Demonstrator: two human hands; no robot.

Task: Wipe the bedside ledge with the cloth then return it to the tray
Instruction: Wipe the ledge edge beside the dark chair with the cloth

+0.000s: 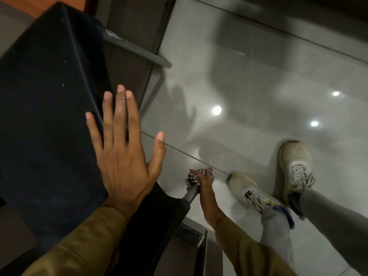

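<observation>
My left hand (123, 148) is spread flat, fingers apart, over the edge of a dark blue padded surface (45, 108). Lower down, my right hand (205, 188) is closed on a striped black-and-white cloth (194, 177), bunched against the end of a grey metal rail (191, 195). The rail sticks out from under the dark padding, near the floor. Most of the cloth is hidden by my fingers. No tray is in view.
A grey ledge or bar (139, 50) runs diagonally beyond the padding at upper centre. The glossy grey tiled floor (249, 76) fills the right side. My two feet in pale sneakers (294, 168) stand right of the cloth. An orange-brown wood strip (49, 5) shows at top left.
</observation>
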